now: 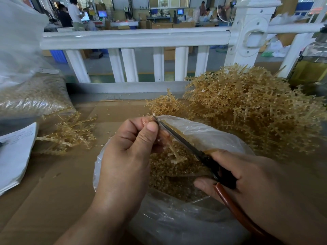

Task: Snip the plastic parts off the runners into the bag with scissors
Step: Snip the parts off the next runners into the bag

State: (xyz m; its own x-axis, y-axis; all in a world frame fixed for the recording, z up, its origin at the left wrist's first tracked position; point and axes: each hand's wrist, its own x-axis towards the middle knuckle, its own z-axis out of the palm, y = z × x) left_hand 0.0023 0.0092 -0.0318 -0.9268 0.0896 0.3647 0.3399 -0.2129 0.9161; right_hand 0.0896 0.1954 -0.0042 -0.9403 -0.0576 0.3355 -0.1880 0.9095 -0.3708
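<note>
My left hand (127, 152) pinches a tan plastic runner (174, 153) between thumb and fingers, holding it over the open clear bag (203, 133). My right hand (256, 184) grips the scissors (187, 145) by their brown handles. The blades look closed, and their tip lies at the runner's top end beside my left fingertips. Inside the bag lies a heap of small tan cut parts (169, 175).
A big pile of uncut runners (247, 110) lies at the right and a smaller pile (70, 135) at the left, all on a cardboard-covered table (53, 183). A filled bag (33, 96) and papers (14, 156) sit at far left. A white railing (134, 38) stands behind.
</note>
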